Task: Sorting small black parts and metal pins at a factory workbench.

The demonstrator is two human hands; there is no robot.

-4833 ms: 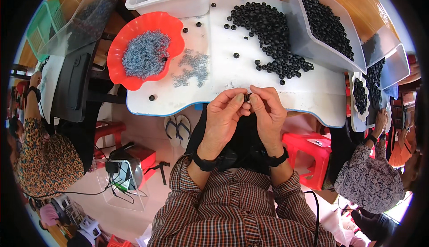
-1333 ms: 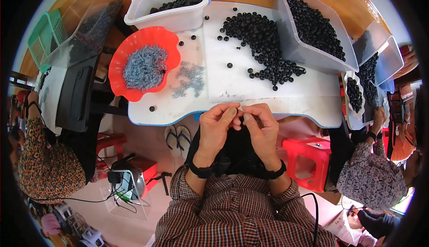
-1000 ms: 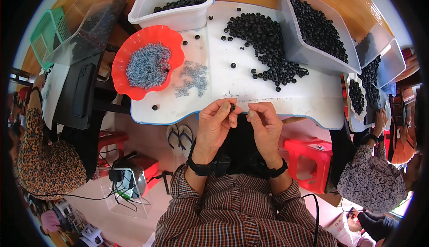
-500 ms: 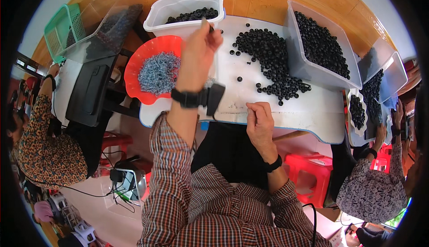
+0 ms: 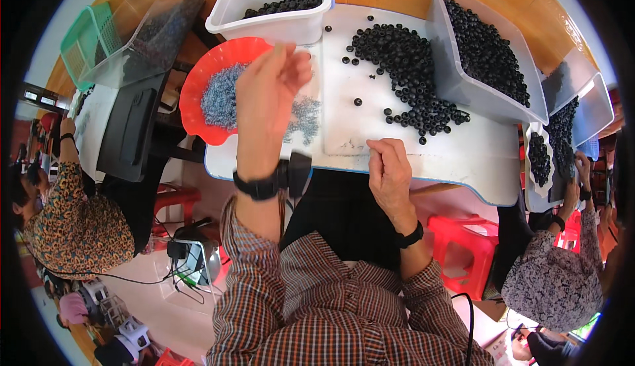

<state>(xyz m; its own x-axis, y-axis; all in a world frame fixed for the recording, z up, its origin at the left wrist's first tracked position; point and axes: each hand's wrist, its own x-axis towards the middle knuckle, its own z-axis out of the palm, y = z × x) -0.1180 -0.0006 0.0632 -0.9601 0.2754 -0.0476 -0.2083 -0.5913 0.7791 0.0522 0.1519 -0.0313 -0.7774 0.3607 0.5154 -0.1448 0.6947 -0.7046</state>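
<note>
My left hand (image 5: 271, 88) is raised over the right rim of a red scalloped bowl (image 5: 192, 104). Its fingers are loosely bent and apart, and nothing shows in them. Small grey-blue pieces (image 5: 221, 101) fill the bowl, and more of the same small pieces (image 5: 304, 120) lie loose on the table beside it. At the table's front edge rests my right hand (image 5: 391, 179), thumb and fingers drawn together; whatever they may hold is hidden. Beyond it spreads a pile of round black parts (image 5: 390, 55), with a single black part (image 5: 358, 102) lying apart.
A white tub (image 5: 221, 20) of black parts stands behind the bowl. To the right is a large clear bin (image 5: 456, 91) heaped with black parts. People (image 5: 79, 227) work at tables on both sides. Red stools (image 5: 463, 250) stand below the table (image 5: 489, 167).
My left hand has come back from the white tub toward the red bowl; the dark piece at its fingertips no longer shows. My right hand stays at the table edge. The view has shifted slightly.
</note>
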